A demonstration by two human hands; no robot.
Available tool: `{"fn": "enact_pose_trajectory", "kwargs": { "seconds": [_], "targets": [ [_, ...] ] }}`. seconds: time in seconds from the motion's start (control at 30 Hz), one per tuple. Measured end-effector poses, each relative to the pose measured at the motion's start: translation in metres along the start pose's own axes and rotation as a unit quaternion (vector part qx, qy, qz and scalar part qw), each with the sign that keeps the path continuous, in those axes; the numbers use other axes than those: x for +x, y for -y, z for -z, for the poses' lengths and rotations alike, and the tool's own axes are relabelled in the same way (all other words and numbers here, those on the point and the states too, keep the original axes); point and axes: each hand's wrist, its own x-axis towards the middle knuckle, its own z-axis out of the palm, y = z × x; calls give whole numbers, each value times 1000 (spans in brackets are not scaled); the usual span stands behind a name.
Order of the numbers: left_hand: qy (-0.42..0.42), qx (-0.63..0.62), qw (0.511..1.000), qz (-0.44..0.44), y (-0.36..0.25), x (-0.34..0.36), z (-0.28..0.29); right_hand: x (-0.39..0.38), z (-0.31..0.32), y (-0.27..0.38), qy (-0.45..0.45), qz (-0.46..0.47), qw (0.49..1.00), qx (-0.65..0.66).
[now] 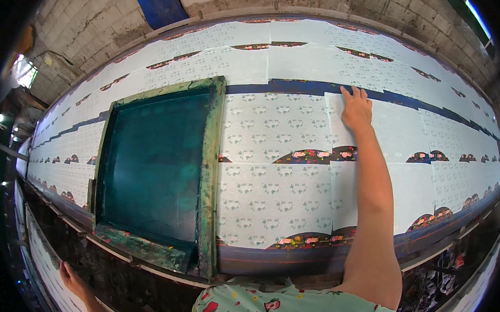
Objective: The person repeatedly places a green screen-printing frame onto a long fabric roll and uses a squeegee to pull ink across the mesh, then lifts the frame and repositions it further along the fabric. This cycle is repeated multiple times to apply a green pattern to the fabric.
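My right arm stretches forward across a long table. My right hand (357, 109) rests at the far edge of a plain white fabric panel (395, 127), its fingers spread and pressed down near the dark blue strip (316, 88). To the left of that arm lies a large printing screen (154, 156) with a dark green mesh and a paint-stained wooden frame (211, 171). White panels (276, 194) with small green prints lie between the screen and my arm. Low at the left, my left hand (74, 282) hangs beside the table, fingers loosely extended with nothing visible in them.
Rows of white panels with dark, flowered curved gaps (312, 156) run along the table. A block wall (99, 18) stands behind it, with a blue cloth (158, 4) hanging there. Below the near edge, another surface with white panels (46, 258) shows at the left.
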Motion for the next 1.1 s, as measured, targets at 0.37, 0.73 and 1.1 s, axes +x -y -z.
{"fn": "enact_pose_trajectory", "kwargs": {
  "seconds": [0.37,0.73,1.1],
  "targets": [
    [72,-55,996,-22,-30,8,-86,4,29,25,-33,-39,995,90],
    [32,-53,984,-166,43,60,-174,-203,143,144,-28,194,958,208],
    [180,45,951,-249,112,196,-392,-358,201,320,11,148,889,433]
  ]
}}
